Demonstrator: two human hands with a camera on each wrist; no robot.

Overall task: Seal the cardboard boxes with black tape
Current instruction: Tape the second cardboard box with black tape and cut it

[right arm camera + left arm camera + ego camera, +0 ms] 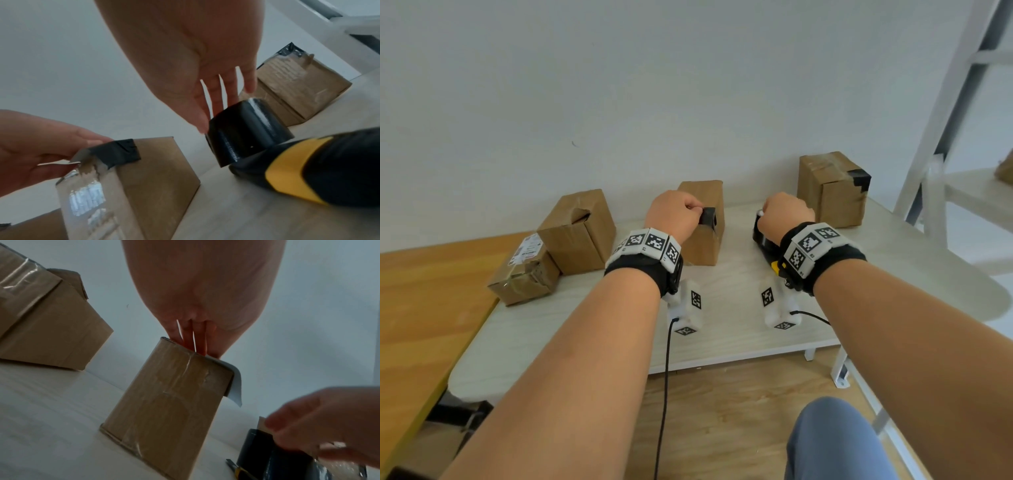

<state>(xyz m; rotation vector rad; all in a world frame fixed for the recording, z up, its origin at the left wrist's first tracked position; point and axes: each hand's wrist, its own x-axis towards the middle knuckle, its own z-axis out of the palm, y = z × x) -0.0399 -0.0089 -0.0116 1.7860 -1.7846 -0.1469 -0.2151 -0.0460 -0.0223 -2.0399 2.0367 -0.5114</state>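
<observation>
A small brown cardboard box (703, 240) (164, 410) (148, 186) stands on the white table (722, 335) against the wall. A strip of black tape (709, 216) (117, 152) runs over its top, and the free end (235, 386) hangs off the right edge. My left hand (674, 214) (41, 146) pinches the tape at the top edge, thumb above and fingers behind. To the right, a black tape roll (762, 236) (246, 129) (259, 449) sits in a black-and-yellow dispenser (308, 170) lying on the table. My right hand (784, 214) (329, 426) grips the roll from above.
A larger box (578, 236) with an open flap and a labelled parcel (524, 274) stand at the left. A box with black tape on its corner (832, 188) is at the back right. A white rack (945, 137) stands beyond the table's right end, and a wooden table (414, 291) adjoins its left end.
</observation>
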